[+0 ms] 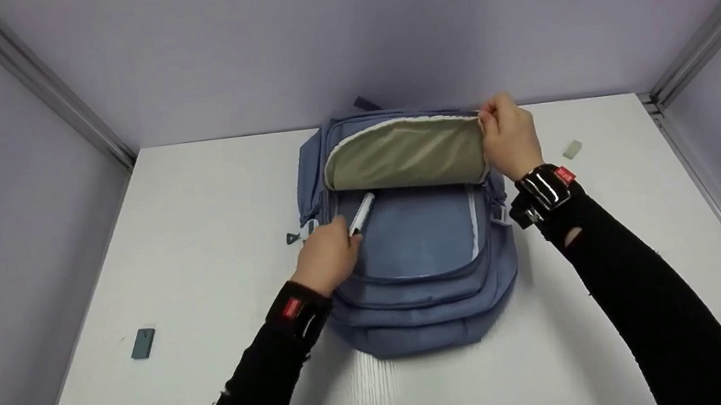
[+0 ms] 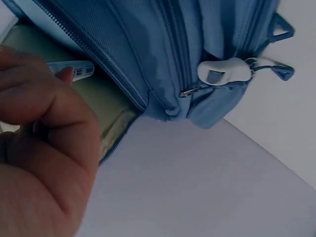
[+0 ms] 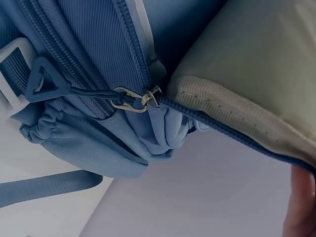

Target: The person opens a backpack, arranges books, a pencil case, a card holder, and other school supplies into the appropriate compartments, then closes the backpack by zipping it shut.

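Observation:
A blue backpack (image 1: 419, 257) lies flat on the white table (image 1: 195, 202), its main flap (image 1: 406, 152) lifted so the beige lining shows. My right hand (image 1: 507, 133) pinches the flap's right edge and holds it up. My left hand (image 1: 327, 256) grips a white pen (image 1: 360, 212) whose tip points into the opened compartment. In the left wrist view the pen (image 2: 74, 70) lies beside the zipper, with a white clip (image 2: 223, 71) on the backpack's side. The right wrist view shows a metal zipper pull (image 3: 132, 98) and the beige lining (image 3: 252, 74).
A small dark green block (image 1: 143, 343) lies on the table at the left. A small pale eraser-like piece (image 1: 572, 149) lies at the right. Grey walls with metal rails close in the table on three sides.

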Tool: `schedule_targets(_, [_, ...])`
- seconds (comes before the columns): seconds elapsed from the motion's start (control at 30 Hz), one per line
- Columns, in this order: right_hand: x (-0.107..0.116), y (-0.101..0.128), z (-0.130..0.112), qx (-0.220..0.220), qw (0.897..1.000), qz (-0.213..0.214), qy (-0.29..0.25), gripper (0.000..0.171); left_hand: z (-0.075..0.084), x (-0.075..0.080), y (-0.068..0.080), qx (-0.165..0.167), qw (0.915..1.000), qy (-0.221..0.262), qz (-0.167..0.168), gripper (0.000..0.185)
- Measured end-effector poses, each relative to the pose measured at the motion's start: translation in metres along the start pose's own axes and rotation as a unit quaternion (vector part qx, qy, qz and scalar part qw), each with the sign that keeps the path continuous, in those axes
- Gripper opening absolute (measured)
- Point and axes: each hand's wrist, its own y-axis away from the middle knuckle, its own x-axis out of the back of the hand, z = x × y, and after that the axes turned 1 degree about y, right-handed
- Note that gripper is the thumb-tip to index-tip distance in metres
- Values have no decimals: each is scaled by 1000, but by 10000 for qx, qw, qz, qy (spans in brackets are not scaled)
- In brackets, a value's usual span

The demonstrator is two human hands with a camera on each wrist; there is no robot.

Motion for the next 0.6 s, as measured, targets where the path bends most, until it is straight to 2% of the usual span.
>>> schedule_targets(0.1, [-2, 2, 0, 81, 10000, 36, 7, 14, 11, -7, -14, 121, 9999, -4, -91, 24])
schedule_targets(0.17, [-2, 2, 1, 127, 9999, 51, 16, 13, 14, -13, -21, 106, 9997, 172, -123, 23])
schedule_targets(0.33, [-3, 3, 3, 81, 10000, -9, -26, 12, 13, -18, -27, -175, 9978, 621, -156, 13])
schedule_targets(0.4, [-3, 3, 3, 48, 10000, -38, -36, 12, 10, -15, -25, -289, 9966, 777, 22, 14])
schedule_targets(0.47, [-3, 2, 3, 28, 10000, -55, -41, 12, 1, -9, -21, -262, 9947, 938, 343, 18])
schedule_targets(0.53, [-2, 2, 3, 16, 10000, -70, -37, 13, -14, 0, -17, -129, 9915, 1042, 765, 21])
schedule_targets(0.6, [-2, 1, 3, 7, 10000, -65, -21, 13, -38, 9, -12, 129, 9881, 986, 1177, 25])
